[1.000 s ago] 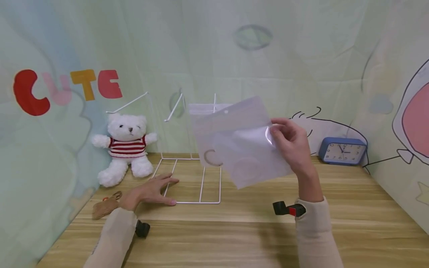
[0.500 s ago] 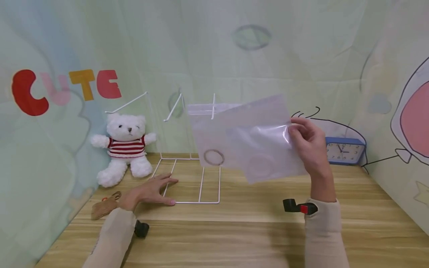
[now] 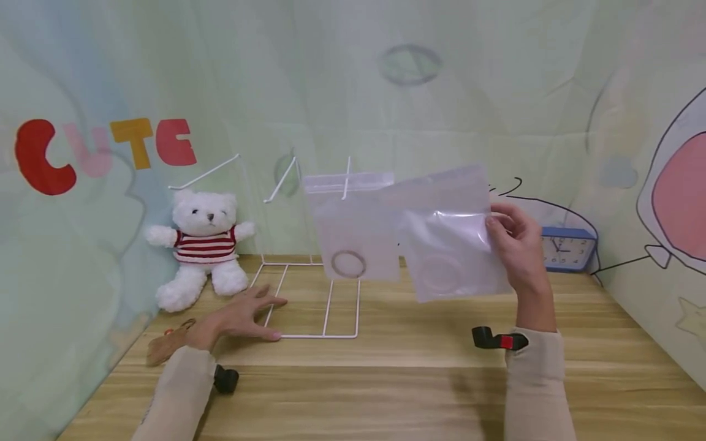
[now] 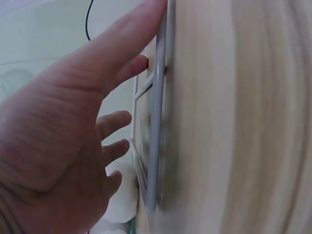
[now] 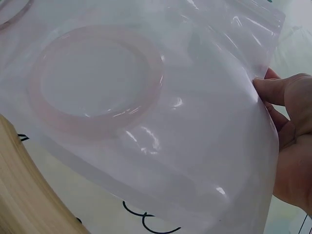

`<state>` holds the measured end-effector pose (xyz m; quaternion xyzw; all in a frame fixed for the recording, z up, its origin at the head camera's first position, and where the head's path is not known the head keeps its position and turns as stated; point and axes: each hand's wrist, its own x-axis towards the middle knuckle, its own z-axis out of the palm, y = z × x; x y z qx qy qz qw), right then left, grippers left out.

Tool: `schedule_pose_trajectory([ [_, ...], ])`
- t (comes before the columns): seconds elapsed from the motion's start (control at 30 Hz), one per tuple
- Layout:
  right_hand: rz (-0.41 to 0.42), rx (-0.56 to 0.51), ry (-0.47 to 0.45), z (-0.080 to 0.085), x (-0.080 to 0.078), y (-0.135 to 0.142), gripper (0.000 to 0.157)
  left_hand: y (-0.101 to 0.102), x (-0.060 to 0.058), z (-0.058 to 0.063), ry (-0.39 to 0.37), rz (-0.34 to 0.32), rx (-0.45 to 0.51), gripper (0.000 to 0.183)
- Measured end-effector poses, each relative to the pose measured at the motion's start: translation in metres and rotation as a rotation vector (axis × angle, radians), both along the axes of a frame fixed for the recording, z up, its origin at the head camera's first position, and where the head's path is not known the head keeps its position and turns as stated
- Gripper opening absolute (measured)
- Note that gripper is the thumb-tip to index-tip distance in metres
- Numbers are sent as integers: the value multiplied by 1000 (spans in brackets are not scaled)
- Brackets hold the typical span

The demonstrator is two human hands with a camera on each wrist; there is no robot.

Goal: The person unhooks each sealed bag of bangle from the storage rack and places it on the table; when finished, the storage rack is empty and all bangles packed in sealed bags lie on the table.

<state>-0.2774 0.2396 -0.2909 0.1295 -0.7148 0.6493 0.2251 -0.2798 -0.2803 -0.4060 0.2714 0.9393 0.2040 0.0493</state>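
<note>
My right hand (image 3: 518, 242) pinches the right edge of a clear zip bag (image 3: 474, 266). A pale pink bangle (image 5: 92, 127) lies inside this bag. To its left, another clear zip bag (image 3: 369, 236), containing a thin brownish bangle (image 3: 349, 277), hangs at the right hook (image 3: 347, 177) of a white wire display rack (image 3: 317, 336). The held bag's left edge overlaps or adjoins the hanging bag; I cannot tell if they touch. My left hand (image 3: 237, 315) has its fingers spread and rests at the rack's base, the thumb touching the front wire (image 4: 157, 97).
A white teddy bear (image 3: 204, 248) in a striped top sits behind my left hand. A brown item with a ring (image 3: 168, 346) lies by the left wrist. A blue alarm clock (image 3: 568, 248) stands back right. Two other rack hooks (image 3: 280, 180) stick out towards me.
My right hand has moved rightwards with the held bag, away from in front of the hanging bag, which now shows more fully. The left hand has stayed on the rack base.
</note>
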Motion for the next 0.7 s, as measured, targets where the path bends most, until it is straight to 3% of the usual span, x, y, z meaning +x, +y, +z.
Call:
schedule_pose_trajectory([
  [0.27, -78, -20, -135, -14, -8, 13, 29, -5, 1, 5, -54, -29, 38, 75],
  [0.43, -139, 49, -227, -25, -15, 18, 35, -6, 2, 9, -116, -16, 49, 74],
  [0.7, -136, 71, -338, -44, -27, 23, 36, -8, 0, 7, -115, -17, 60, 73],
])
